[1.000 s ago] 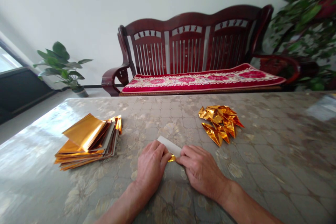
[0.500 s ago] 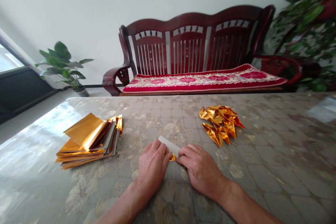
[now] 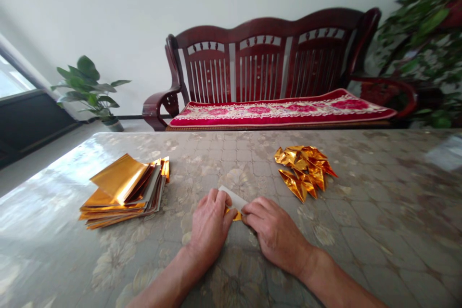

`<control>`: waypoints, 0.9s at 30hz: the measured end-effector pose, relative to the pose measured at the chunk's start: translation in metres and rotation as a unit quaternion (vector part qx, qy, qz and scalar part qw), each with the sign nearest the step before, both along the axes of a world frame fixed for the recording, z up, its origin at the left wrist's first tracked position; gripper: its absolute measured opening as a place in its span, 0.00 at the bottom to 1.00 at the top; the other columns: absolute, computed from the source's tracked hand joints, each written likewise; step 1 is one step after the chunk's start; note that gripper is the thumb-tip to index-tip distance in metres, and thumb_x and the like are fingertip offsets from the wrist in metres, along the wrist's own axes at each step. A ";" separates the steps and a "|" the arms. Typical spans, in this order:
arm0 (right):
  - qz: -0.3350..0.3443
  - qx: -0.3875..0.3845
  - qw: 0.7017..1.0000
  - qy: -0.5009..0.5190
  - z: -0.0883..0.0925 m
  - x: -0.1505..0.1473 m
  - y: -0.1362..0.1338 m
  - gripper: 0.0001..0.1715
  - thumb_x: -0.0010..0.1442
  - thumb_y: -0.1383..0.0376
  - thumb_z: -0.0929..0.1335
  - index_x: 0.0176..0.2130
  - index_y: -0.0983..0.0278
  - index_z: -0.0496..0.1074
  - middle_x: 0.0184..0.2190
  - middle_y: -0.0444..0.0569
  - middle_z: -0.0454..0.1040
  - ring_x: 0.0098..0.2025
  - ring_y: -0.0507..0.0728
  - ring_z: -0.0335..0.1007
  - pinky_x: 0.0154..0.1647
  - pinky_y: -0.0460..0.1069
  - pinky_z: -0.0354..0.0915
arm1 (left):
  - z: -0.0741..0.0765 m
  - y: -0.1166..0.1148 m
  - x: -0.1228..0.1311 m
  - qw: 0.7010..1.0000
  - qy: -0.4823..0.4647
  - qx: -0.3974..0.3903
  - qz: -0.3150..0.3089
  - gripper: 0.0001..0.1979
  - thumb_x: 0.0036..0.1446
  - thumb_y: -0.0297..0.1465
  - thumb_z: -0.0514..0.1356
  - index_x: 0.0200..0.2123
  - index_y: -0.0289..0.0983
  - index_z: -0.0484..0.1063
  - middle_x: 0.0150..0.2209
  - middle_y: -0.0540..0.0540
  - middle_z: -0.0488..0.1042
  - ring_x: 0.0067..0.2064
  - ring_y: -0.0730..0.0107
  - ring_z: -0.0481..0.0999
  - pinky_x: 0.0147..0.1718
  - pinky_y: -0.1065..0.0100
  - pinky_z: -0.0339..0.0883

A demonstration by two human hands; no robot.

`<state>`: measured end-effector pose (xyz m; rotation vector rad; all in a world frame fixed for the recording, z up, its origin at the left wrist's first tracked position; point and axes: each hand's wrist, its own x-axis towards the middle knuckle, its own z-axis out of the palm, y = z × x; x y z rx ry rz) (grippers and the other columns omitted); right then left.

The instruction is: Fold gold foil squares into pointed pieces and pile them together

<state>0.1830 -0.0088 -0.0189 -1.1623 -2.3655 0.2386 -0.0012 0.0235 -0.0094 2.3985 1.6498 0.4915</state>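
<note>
My left hand (image 3: 210,224) and my right hand (image 3: 274,233) meet at the table's near middle, both pinched on one gold foil sheet (image 3: 235,202). The sheet lies folded on the table, its white back facing up and a bit of gold showing between my fingertips. Most of the sheet is covered by my fingers. A stack of flat gold foil sheets (image 3: 124,190) lies to the left of my left hand. A heap of folded gold foil pieces (image 3: 304,169) lies beyond and to the right of my right hand.
The table (image 3: 378,231) has a glossy patterned cover. Behind its far edge stands a dark wooden bench (image 3: 267,65) with a red cushion. A potted plant (image 3: 90,91) stands on the floor at the back left, and leafy plants (image 3: 426,38) fill the right.
My fingers have slid further over the sheet, so less of its white back shows. The view has shifted slightly; the stack and the heap have not moved.
</note>
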 end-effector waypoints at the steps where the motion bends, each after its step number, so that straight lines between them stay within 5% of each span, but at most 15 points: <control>1: 0.003 0.000 1.000 0.001 0.000 0.000 0.000 0.12 0.64 0.74 0.63 0.39 0.64 0.74 0.40 0.50 0.74 0.44 0.57 0.62 0.47 0.53 0.62 | 0.000 0.000 0.000 1.000 -0.002 -0.001 -0.001 0.04 0.62 0.30 0.57 0.35 0.40 0.63 0.36 0.50 0.67 0.39 0.64 0.70 0.39 0.65 0.60; 13: 0.035 -0.008 0.999 0.005 0.003 -0.001 0.003 0.13 0.66 0.72 0.61 0.45 0.64 0.73 0.42 0.50 0.75 0.47 0.58 0.63 0.50 0.54 0.62 | -0.006 0.000 -0.002 0.998 -0.058 -0.024 0.000 0.06 0.61 0.31 0.58 0.34 0.40 0.62 0.35 0.50 0.66 0.38 0.64 0.68 0.37 0.66 0.58; 27: -0.014 -0.007 1.000 -0.014 0.002 -0.015 -0.003 0.13 0.65 0.73 0.64 0.48 0.63 0.72 0.43 0.50 0.73 0.46 0.59 0.63 0.50 0.54 0.63 | -0.013 0.003 -0.004 0.990 -0.136 -0.025 -0.021 0.08 0.59 0.23 0.55 0.32 0.40 0.59 0.34 0.51 0.64 0.37 0.67 0.66 0.35 0.69 0.57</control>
